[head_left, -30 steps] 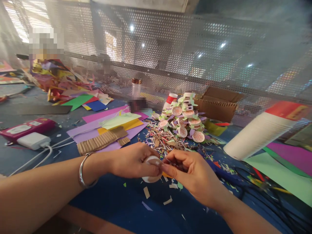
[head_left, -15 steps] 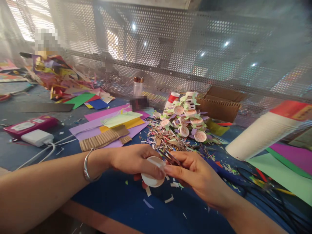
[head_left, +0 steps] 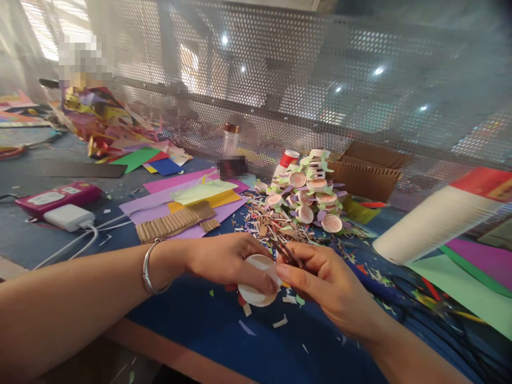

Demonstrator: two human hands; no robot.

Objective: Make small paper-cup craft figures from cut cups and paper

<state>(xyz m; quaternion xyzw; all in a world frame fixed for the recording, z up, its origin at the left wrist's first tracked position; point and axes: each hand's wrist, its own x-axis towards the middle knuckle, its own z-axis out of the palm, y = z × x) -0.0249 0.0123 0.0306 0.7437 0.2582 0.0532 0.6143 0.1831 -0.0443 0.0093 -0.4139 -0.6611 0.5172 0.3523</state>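
My left hand, with a silver bangle at the wrist, is closed around a small white paper cup. The thumb presses on its pale round end, and bits of red show beneath. Close to the cup's right side, my right hand grips a slim, dark, two-pronged metal tool. Its prongs point up and left; whether they are tweezers or small scissors I cannot tell. Behind both hands lies a heap of paper scraps, beside a pile of decorated cup pieces with green and purple paper attached.
A stack of white cups leans at the right, near dark cables. Coloured paper and a corrugated cardboard strip lie left of centre. Further left are a magenta power strip and a white charger. A cardboard box stands behind.
The view has shifted slightly, moving the scene a little to the right. The dark tool and right fingers sit slightly further from the cup's edge; both hands keep their hold.
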